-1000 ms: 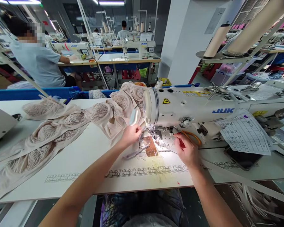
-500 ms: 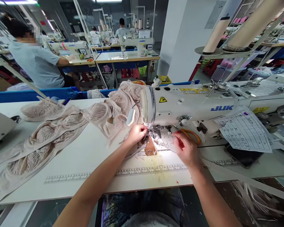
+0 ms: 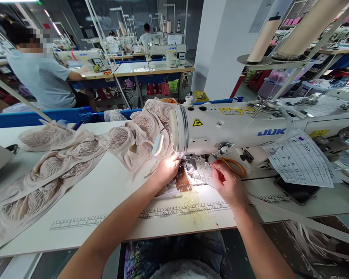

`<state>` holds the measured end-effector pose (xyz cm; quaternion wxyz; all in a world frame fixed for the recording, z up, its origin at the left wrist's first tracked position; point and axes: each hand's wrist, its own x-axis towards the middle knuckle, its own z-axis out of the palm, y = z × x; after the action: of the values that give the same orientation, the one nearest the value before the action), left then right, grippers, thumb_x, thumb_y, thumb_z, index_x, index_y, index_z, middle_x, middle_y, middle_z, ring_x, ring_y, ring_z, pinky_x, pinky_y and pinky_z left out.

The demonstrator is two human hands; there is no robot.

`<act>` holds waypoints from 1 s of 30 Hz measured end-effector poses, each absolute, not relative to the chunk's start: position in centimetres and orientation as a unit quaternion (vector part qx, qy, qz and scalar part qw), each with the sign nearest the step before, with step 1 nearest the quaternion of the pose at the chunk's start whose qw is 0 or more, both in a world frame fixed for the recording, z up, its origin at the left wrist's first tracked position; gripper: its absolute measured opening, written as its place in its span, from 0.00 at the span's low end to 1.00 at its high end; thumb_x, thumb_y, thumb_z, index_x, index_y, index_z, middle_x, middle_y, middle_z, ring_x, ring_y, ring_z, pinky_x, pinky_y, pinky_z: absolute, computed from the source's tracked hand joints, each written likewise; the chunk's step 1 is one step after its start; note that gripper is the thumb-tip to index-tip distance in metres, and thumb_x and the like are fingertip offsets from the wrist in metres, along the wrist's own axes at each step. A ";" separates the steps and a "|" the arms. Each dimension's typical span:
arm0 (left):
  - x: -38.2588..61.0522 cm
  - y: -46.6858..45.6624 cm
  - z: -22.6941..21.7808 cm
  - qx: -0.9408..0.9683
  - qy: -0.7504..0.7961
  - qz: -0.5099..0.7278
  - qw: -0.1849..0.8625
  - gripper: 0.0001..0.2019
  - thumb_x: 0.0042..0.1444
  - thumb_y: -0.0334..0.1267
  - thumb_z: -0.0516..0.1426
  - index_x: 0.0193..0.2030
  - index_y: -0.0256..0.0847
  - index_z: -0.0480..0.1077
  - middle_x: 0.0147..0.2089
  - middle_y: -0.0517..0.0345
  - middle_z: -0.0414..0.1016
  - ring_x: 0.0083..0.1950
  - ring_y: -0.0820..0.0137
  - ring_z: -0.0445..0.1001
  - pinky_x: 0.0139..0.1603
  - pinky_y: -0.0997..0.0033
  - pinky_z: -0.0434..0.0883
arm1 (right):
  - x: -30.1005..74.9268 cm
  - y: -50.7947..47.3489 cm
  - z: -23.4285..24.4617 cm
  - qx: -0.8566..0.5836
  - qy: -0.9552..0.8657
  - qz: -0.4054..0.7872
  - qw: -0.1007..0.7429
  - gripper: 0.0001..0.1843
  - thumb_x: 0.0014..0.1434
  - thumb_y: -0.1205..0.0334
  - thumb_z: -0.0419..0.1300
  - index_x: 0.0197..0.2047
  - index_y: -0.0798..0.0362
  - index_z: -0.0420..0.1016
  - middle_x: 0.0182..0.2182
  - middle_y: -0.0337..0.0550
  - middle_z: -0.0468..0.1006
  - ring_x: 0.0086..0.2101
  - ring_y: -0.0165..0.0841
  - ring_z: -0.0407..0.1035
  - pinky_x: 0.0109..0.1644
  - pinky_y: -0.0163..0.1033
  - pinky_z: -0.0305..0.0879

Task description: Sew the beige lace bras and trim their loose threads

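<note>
My left hand [image 3: 168,169] is at the needle area of a white sewing machine [image 3: 223,130], its fingers closed in a pinch. Whatever it pinches is hidden by the fingers and the machine head. Right of the lit metal needle plate [image 3: 202,166], my right hand [image 3: 227,182] is curled, thumb and fingertips together, holding something too small to make out. Orange-handled scissors [image 3: 237,167] lie just behind it. Beige lace bras [image 3: 119,139] are heaped left of the machine head, trailing in a chain [image 3: 50,168] along the table.
A paper sheet [image 3: 302,159] hangs over a dark phone [image 3: 298,190] on the right. A pale strip [image 3: 305,223] crosses the table's front edge. Thread cones [image 3: 264,40] stand above the machine. A co-worker [image 3: 42,73] sits at another machine, far left.
My left hand has turned slightly and moved a little lower beside the needle area. My right hand stays nearly in place. The whole view has shifted slightly.
</note>
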<state>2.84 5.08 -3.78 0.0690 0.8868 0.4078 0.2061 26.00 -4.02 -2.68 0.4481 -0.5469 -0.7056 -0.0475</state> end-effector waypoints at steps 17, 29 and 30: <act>1.6 5.4 -5.2 0.921 0.342 0.184 0.032 0.16 0.66 0.25 0.45 0.47 0.37 0.73 0.46 0.49 0.76 0.49 0.64 0.75 0.49 0.68 0.75 | 25.8 -4.0 -2.6 -0.550 -0.706 -0.034 0.444 0.09 0.64 0.65 0.53 0.44 0.51 0.74 0.33 0.44 0.84 0.29 0.36 0.78 0.32 0.37 0.74; 1.9 4.9 -3.0 0.861 0.441 0.220 0.126 0.14 0.65 0.31 0.49 0.43 0.36 0.77 0.40 0.50 0.78 0.41 0.66 0.77 0.43 0.70 0.74 | 26.1 -4.0 -3.0 -0.570 -0.702 0.001 0.427 0.09 0.64 0.63 0.53 0.43 0.50 0.74 0.34 0.45 0.84 0.30 0.37 0.79 0.37 0.39 0.76; 2.1 5.3 -2.9 0.850 0.457 0.224 0.137 0.13 0.64 0.30 0.50 0.42 0.36 0.77 0.38 0.51 0.78 0.40 0.67 0.77 0.42 0.71 0.74 | 26.1 -4.0 -3.0 -0.570 -0.703 0.002 0.426 0.09 0.64 0.63 0.53 0.43 0.50 0.74 0.33 0.45 0.84 0.30 0.37 0.79 0.37 0.39 0.76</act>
<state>2.07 5.28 -2.92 0.1373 0.8499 0.4569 0.2240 26.12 -3.97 -3.02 0.4259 -0.5697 -0.7029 0.0022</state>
